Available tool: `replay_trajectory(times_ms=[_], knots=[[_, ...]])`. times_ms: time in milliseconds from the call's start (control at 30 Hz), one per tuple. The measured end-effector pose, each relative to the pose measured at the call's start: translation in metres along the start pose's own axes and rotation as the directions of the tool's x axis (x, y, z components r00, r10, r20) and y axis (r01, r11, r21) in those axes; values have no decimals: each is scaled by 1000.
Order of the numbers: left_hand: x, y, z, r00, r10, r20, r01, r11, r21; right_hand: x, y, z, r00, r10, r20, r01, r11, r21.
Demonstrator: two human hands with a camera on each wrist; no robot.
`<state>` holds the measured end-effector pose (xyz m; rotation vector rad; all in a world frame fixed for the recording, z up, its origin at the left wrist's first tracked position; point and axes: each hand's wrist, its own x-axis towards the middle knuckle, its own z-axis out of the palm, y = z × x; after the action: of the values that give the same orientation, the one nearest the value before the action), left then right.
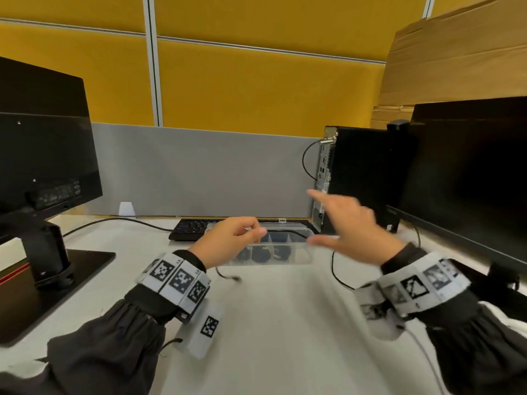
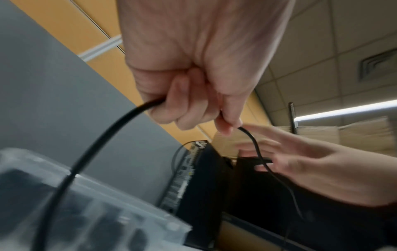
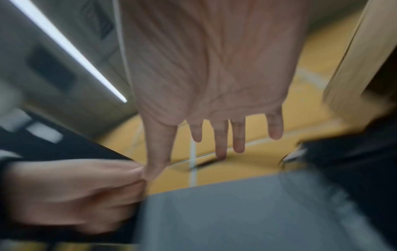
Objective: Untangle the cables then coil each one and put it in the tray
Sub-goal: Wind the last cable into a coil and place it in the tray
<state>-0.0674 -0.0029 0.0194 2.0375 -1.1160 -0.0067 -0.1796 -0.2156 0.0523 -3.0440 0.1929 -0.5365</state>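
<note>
The left hand (image 1: pixel 232 238) is hovering above the clear plastic tray (image 1: pixel 302 259), its fingers (image 2: pixel 182 108) curled round a thin black cable (image 2: pixel 90 152). In the left wrist view the cable is entering the fist on one side and leaving between the thumb and forefinger on the other, then trailing down past the right hand (image 2: pixel 311 163). The right hand (image 1: pixel 353 226) is hanging in the air just to the right of the left one, palm down, with its fingers (image 3: pixel 238 135) straight and spread apart, holding nothing; its outline is smeared by blur. Whether the cable is brushing those fingers cannot be told.

The tray is sitting on the white surface (image 1: pixel 271 323) in front of a black keyboard (image 1: pixel 191 228), and dark coiled shapes are lying in its compartments, though they are too blurred to identify further. A loose end of black cable (image 1: pixel 228 276) is lying on the surface just in front of the tray, and another stretch (image 1: pixel 338 273) is curving down on the surface below the right hand.

A dark monitor (image 1: pixel 42 155) is standing on the left, a second one (image 1: pixel 470 178) on the right, and a black computer case (image 1: pixel 359 178) is standing upright behind the right hand. Both wrists are wearing bands (image 1: pixel 176 280) printed with black-and-white square markers.
</note>
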Motion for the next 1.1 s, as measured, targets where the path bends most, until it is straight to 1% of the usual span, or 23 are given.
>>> replay_trajectory(times_ms=[67,100,167,233,300,367,433,467,500,533,600,633,667,700,733,800,867,933,967,1000,1033,1067,1100], knots=[[2,14,6,996,81,24,-79,995,-53,-6,-40,15,972,-189,142,147,954,262],[2,19,6,993,113,29,-111,991,-71,-8,-51,22,951,-253,176,160,894,419],[-2,19,3,989,147,18,-146,987,-65,-10,-55,27,949,-279,148,108,726,679],[-10,10,-4,992,124,-37,-126,991,-50,-9,-43,26,975,-203,89,66,648,759],[-18,-7,-11,997,52,-65,-56,996,-70,-7,-24,20,999,-32,-34,47,658,752],[-25,-22,-16,999,-26,-43,16,974,-226,-2,-1,18,965,159,-208,47,678,733],[-28,-29,-15,998,-62,-14,51,910,-411,5,16,22,895,276,-351,34,741,670],[-28,-29,-12,997,-70,-15,52,857,-513,9,20,25,871,295,-392,25,771,636],[-27,-27,-9,997,-74,-28,39,773,-634,12,22,29,871,287,-398,9,801,598],[-25,-23,-7,995,-81,-50,15,655,-756,13,20,35,899,251,-359,-10,831,556],[-21,-14,-7,987,-112,-117,-66,382,-922,10,11,53,982,88,-165,-18,923,385],[-19,-11,-8,979,-131,-153,-113,274,-955,5,4,62,1000,-14,-27,20,967,255],[-17,-9,-10,972,-144,-183,-155,186,-970,-3,-7,69,988,-106,109,90,986,140],[-15,-9,-10,967,-148,-210,-192,124,-973,-11,-18,74,960,-188,208,178,982,67],[-13,-8,-10,960,-150,-234,-222,95,-970,-20,-30,76,930,-258,263,260,965,26],[-11,-9,-7,941,-189,-281,-259,131,-957,-32,-50,73,896,-361,259,375,927,-7],[-8,-14,-4,921,-217,-324,-279,213,-936,-38,-62,67,870,-441,221,451,892,2],[-8,-19,-1,919,-216,-330,-254,316,-914,-39,-70,56,844,-503,188,504,863,44],[-8,-21,-1,923,-196,-331,-220,438,-872,-38,-72,49,833,-530,157,523,848,87],[-8,-24,-1,928,-161,-336,-168,624,-763,-36,-72,41,831,-546,109,530,836,145],[-9,-27,-1,941,-116,-317,-98,805,-585,-30,-70,33,837,-547,25,532,823,200],[-10,-29,-1,966,-75,-247,-32,914,-404,-23,-65,25,849,-521,-82,524,816,244],[-10,-28,0,987,-59,-150,13,956,-295,-14,-60,18,861,-466,-203,507,816,279]])
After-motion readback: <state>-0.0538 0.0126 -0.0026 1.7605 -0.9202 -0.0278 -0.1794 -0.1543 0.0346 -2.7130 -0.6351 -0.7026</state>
